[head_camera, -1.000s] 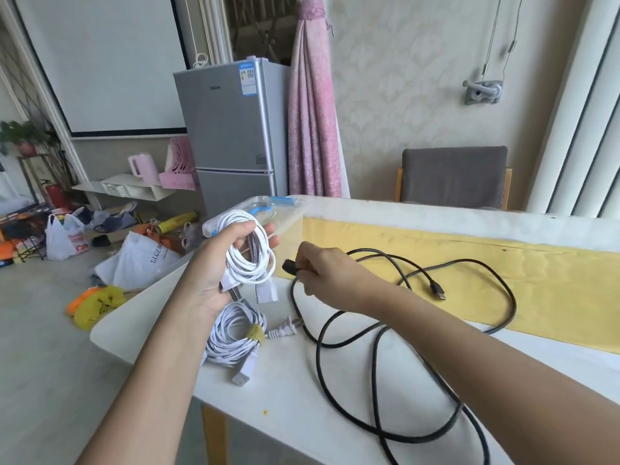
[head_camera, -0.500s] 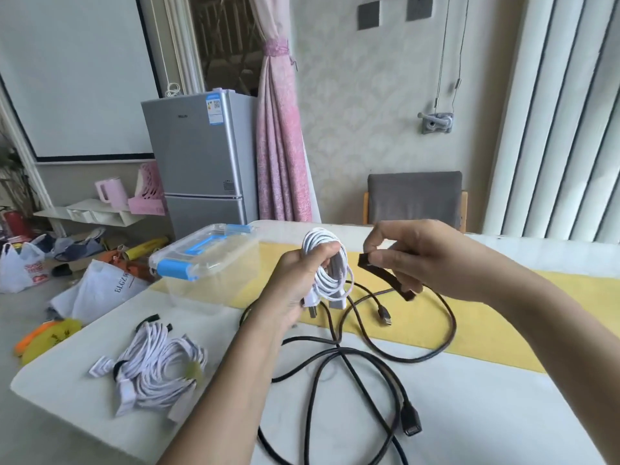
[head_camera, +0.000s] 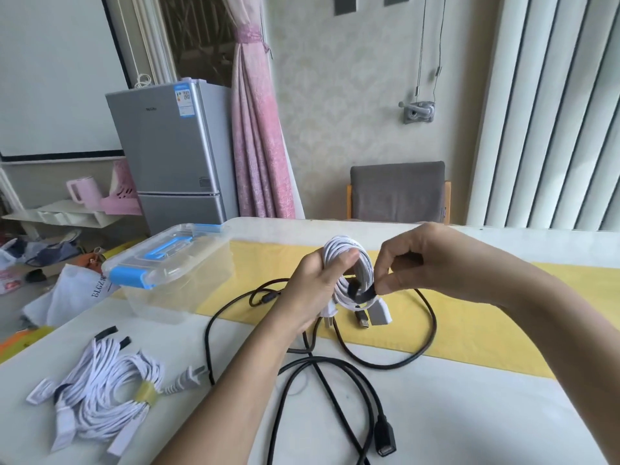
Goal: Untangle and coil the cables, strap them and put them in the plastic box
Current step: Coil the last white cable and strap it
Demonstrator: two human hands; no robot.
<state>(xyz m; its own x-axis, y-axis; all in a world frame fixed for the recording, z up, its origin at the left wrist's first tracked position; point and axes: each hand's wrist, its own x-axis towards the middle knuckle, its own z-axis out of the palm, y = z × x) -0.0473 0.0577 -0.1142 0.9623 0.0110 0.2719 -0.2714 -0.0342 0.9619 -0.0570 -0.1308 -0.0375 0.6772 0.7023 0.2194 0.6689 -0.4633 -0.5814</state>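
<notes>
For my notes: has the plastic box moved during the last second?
No. The plastic box still stands at the yellow runner's left end on the table.

Bright soft daylight, faint shadows, wide-angle edge distortion.

Our left hand [head_camera: 312, 290] hid part of the coil [head_camera: 339, 245]. Our right hand [head_camera: 419, 260] covered one end of the strap [head_camera: 360, 294]. The black cable [head_camera: 384, 437] ran off the bottom edge. We could not read the fridge [head_camera: 167, 146] label.
</notes>
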